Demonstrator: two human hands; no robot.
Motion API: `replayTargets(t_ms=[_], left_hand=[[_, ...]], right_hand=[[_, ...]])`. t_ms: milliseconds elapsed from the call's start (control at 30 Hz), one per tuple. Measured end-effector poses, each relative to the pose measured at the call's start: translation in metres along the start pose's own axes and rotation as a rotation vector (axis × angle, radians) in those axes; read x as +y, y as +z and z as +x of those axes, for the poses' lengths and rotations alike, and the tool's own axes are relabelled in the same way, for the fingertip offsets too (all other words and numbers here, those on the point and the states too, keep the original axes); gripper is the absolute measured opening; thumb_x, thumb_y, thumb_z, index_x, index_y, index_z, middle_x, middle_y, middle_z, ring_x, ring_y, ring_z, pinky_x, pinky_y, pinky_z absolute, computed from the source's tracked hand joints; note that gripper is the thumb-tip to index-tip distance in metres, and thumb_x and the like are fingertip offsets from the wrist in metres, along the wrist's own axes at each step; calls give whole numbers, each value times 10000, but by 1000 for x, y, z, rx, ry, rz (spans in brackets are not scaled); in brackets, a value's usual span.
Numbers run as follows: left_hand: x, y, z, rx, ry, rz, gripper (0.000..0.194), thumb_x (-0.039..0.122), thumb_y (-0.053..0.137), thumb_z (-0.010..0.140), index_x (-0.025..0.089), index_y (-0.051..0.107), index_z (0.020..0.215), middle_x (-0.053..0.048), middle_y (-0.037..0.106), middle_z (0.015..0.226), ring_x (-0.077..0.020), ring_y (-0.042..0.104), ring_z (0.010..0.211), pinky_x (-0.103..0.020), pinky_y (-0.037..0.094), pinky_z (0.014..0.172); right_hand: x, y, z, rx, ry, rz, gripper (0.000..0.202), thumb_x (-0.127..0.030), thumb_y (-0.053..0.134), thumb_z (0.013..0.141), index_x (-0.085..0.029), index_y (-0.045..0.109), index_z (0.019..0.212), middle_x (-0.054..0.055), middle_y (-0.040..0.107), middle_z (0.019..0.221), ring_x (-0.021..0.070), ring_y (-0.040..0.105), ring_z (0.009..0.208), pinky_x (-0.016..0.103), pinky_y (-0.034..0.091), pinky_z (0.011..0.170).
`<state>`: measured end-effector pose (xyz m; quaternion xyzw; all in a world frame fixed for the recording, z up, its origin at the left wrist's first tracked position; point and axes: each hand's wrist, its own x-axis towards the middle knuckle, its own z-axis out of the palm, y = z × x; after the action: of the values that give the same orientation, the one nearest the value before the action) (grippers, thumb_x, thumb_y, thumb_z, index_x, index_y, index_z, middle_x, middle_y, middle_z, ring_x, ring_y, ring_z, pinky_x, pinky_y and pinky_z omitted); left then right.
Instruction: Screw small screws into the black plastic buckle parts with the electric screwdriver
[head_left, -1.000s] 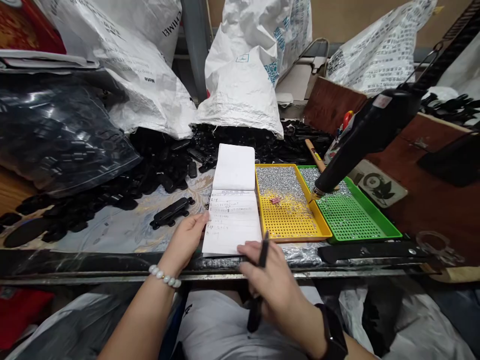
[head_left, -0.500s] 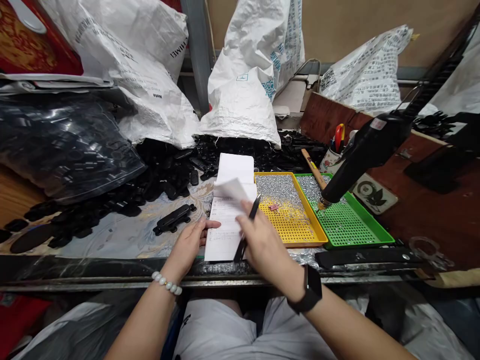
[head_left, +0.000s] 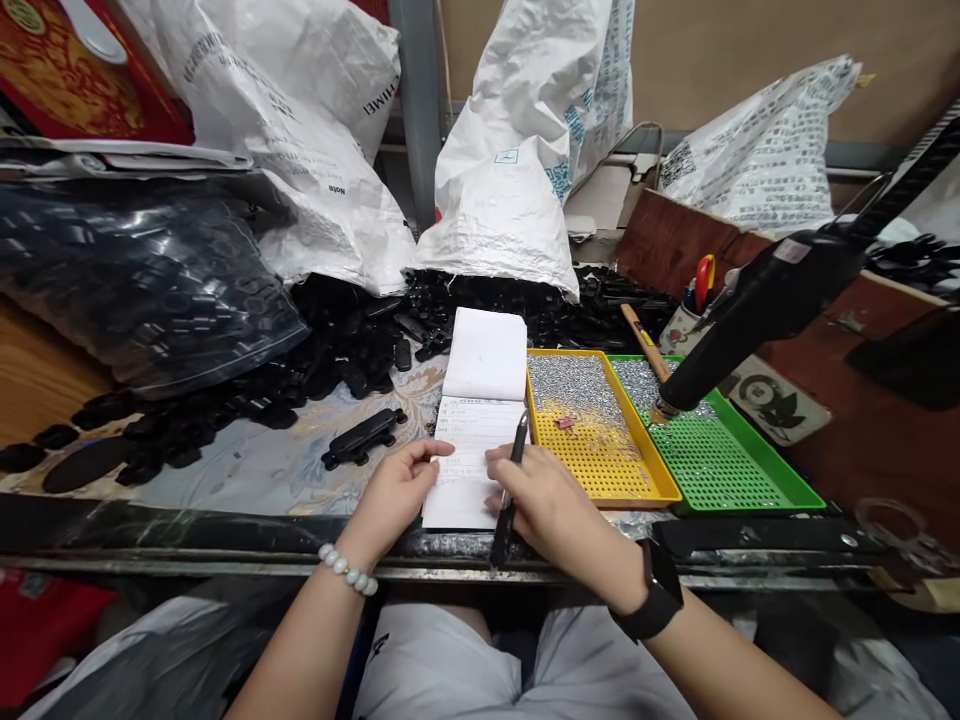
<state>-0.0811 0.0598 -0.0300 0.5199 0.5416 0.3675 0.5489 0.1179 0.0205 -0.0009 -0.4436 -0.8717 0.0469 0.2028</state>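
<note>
Right hand [head_left: 559,505], grasping a pen [head_left: 503,528], is risking a spill by possibly bumping the yellow tray [head_left: 645,440] at 2 o'clock; left hand [head_left: 394,492] is resting loosely open.

White sacks [head_left: 506,190] behind black parts [head_left: 337,350].

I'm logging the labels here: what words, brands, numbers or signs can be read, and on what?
"CHIMEI": white sacking at left
"Note": same sacking, lower down
Too small or blurred: the sacking's other print, middle sack, right sack, black power tool's sticker, notebook's handwriting.
</note>
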Motion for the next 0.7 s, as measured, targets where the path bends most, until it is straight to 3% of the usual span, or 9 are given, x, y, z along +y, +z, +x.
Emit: replayTargets(t_ms=[133, 400, 700], left_hand=[[2, 2, 1, 12, 19, -41, 384, 261, 556, 678, 158, 526, 1047, -1, 583, 815, -107, 522, 620, -211, 392, 550], [8, 5, 2, 29, 30, -106, 534, 248, 585, 650, 177, 425, 1154, 66, 494, 642, -91, 468, 558, -183, 360, 528], [5, 5, 2, 55, 34, -107, 725, 241, 580, 642, 166, 302, 1308, 67, 480, 657, -87, 445, 551, -185, 351, 527]], right_hand=[[4, -10, -9, -27, -38, -15, 139, -67, 513, 804, -163, 536, 902, 104, 605, 1102, 221, 525, 993, 376, 444, 837], [16, -17, -33, -82, -27, -138, 207, -49, 425, 852, -195, 541, 944, 78, 540, 1270, 232, 434, 1183, 478, 307, 985], [7, -14, -26, -87, -43, -160, 163, -99, 430, 892, -181, 536, 984, 94, 559, 1245, 240, 446, 1175, 481, 274, 1005]])
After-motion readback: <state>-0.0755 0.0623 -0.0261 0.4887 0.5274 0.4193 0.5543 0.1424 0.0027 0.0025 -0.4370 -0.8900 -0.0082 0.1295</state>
